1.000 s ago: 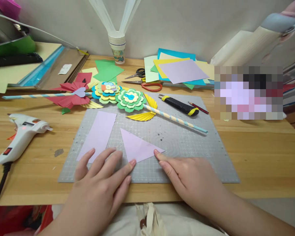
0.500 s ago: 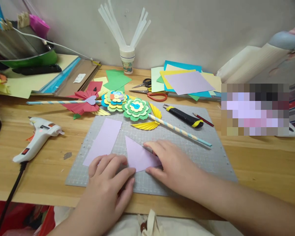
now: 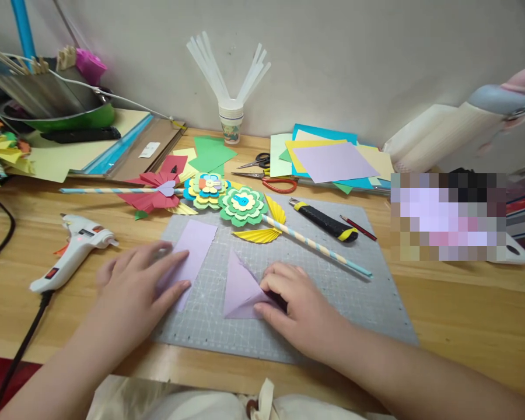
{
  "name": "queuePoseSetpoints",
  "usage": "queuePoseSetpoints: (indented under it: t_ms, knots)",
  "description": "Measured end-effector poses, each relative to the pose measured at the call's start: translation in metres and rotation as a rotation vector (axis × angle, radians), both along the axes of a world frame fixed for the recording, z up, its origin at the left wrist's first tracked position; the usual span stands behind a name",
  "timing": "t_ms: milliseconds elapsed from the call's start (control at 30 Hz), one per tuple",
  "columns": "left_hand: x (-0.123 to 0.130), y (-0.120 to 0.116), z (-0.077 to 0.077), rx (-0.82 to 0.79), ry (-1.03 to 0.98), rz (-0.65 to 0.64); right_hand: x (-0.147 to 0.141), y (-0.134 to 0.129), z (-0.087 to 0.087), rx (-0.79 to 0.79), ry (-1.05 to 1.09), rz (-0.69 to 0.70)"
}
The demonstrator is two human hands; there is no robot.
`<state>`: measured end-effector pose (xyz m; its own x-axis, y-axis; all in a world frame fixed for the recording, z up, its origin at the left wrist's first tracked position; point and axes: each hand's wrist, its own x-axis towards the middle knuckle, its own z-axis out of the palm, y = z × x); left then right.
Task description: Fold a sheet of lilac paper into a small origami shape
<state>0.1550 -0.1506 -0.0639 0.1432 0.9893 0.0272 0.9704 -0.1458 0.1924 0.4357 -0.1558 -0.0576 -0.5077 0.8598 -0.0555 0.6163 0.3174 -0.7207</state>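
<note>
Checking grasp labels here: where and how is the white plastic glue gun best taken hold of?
I'd grip the glue gun by its handle, left hand coming from above, thumb and fingers closing across its width. It lies on its side, the long handle slanting back toward the camera and the nozzle pointing right, so this should keep fingers clear of the nozzle.

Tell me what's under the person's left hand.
A lilac paper strip, lying on the gray cutting mat, is partly under the left hand. Its far end shows; the hand hides some of its left side and anything else beneath.
</note>
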Motion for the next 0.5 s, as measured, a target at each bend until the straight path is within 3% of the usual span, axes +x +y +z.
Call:
queuePoseSetpoints:
  t_ms: [67,267,367,500]
  knots:
    - [0.003,0.017,0.006,-0.041,-0.052,0.109,0.001,0.0,0.0,-0.006,0.057,0.015]
    - [0.019,0.068,0.013,-0.132,-0.116,0.196,0.006,0.003,0.001,-0.012,0.136,0.054]
    - [0.025,0.075,0.02,-0.225,-0.151,0.198,0.008,0.004,0.001,-0.006,0.155,0.064]
    - [0.024,0.078,0.043,-0.359,-0.283,0.147,0.009,0.005,0.001,-0.022,0.222,0.06]
